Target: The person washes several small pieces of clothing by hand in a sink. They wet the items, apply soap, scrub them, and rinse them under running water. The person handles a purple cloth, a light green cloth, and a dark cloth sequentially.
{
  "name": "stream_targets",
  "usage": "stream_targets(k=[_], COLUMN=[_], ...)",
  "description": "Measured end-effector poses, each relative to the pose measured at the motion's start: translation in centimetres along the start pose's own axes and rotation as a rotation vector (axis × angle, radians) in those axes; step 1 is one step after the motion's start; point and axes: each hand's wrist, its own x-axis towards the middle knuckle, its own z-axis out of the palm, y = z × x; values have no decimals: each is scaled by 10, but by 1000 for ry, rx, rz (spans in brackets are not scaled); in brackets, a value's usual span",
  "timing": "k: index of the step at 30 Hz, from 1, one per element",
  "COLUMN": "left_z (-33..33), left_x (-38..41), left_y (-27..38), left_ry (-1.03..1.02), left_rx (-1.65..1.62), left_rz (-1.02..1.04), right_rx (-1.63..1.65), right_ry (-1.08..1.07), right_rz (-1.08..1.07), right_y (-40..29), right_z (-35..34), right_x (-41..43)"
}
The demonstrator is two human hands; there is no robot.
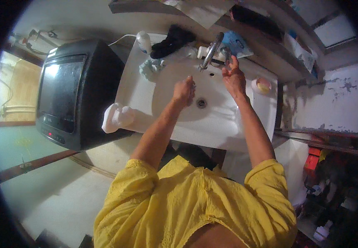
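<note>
A white ceramic washbasin [176, 125] lies before me, with a dark round drain [201, 103] in its bowl. My left hand [185, 90] hovers over the bowl, left of the drain, its fingers curled and its palm side hidden. My right hand [235, 79] reaches over the basin's back right, some fingers extended and others bent. Its fingertips are close to the tap lever [225, 52]; contact is not clear. Between and beyond both hands rises the curved chrome tap [210, 54]. Both hands look wet.
A pink soap dish [261, 85] with yellowish soap sits at the right rim. White cloth [117, 116] drapes the left front corner. Along the back are a white bottle [144, 42], black cloth [174, 42], pale green cloth [151, 68] and a blue packet [236, 43]. A black appliance [83, 93] stands left.
</note>
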Motion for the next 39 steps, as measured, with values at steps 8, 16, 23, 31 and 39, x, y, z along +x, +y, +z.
stream_targets(k=[8, 16, 23, 31, 39], left_z=[15, -3, 24, 38, -11], left_x=[-29, -78, -74, -73, -46], left_y=[17, 37, 10, 34, 37], left_ry=[-235, -496, -298, -324, -581], left_rx=[101, 1587, 1935, 1925, 1143], left_rz=[-124, 1161, 879, 631, 66], right_rx=[1008, 1105, 751, -84, -119], right_ry=[-597, -945, -737, -486, -367], right_rz=[437, 416, -69, -431, -551], right_y=[-33, -12, 21, -10, -39], right_z=[14, 1, 58, 20, 12], right_x=[-92, -85, -96, -82, -82])
